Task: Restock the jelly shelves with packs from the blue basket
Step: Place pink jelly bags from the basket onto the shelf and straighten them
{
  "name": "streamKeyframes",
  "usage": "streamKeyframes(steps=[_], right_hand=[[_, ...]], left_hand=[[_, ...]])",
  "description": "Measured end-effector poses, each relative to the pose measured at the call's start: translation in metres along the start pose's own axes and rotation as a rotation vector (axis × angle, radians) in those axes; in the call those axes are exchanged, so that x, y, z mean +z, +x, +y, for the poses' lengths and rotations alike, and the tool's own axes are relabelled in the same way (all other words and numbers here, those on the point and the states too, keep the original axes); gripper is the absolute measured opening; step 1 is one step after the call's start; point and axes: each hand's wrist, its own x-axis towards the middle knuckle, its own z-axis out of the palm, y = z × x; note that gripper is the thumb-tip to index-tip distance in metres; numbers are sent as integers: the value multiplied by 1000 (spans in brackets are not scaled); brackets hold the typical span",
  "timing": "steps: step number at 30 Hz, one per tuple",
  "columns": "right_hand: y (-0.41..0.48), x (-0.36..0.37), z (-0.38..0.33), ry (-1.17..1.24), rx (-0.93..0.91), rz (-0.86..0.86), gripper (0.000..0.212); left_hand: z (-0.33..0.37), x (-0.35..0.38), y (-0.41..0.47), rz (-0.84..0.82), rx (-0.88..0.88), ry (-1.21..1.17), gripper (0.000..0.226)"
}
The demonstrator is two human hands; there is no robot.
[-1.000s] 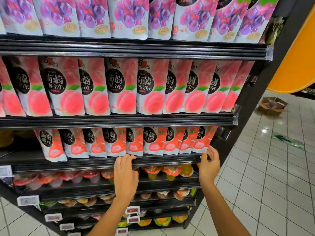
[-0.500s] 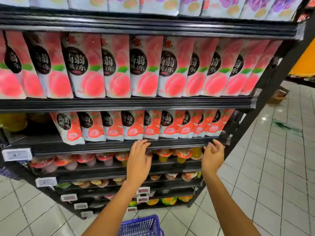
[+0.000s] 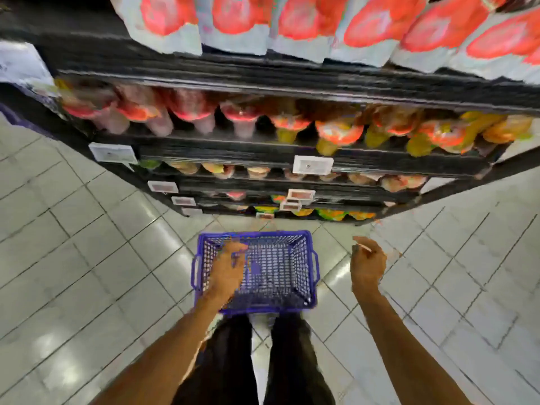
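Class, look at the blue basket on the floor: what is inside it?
Only its bare mesh floor shows inside the blue basket; the left hand covers the left part, so anything beneath is hidden.

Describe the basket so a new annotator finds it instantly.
Start at the black shelf unit and drop to the tiled floor at its foot. The blue basket sits there, beneath the left hand. It is the only blue, mesh-walled thing in view, with nothing visible inside.
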Motion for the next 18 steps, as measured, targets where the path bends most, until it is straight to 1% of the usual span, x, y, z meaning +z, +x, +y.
streamKeyframes(steps=[2,4,5,6,8,9,11,13,14,15,16,18], right_hand=[[-1,8,47,-93,87,-102,20],[12,14,95,-174,212,-177,21],[21,19,119,-178,291,-210,26],[32,24,144,-199,348,-227,28],[51,38,187,-306,394,-187,19],[61,46,209,-359,389,-162,20],[77,63,246,-435,367,-145,28],[100,81,283,-567,292,-153,34],[111,88,300,-631,254,-177,37],[121,96,314,-669,236,-207,40],[129,103,328,-691,230,-242,41],[141,117,351,-685,248,-284,39]], left_hand=[[-51,-3,5,36,-228,-134,17],[-101,-5,11,33,-536,-233,9],[-128,-4,17,14,-645,-237,16],[-156,-4,23,14,-685,-209,17],[-207,-4,35,73,-723,-131,16],[-230,-2,40,105,-745,-84,23],[-275,4,52,216,-769,54,49],[-319,11,65,290,-768,164,70],[-337,12,71,308,-774,196,76],[-353,13,78,322,-775,203,77],[-367,14,86,325,-787,169,71],[-389,17,99,293,-810,75,48]])
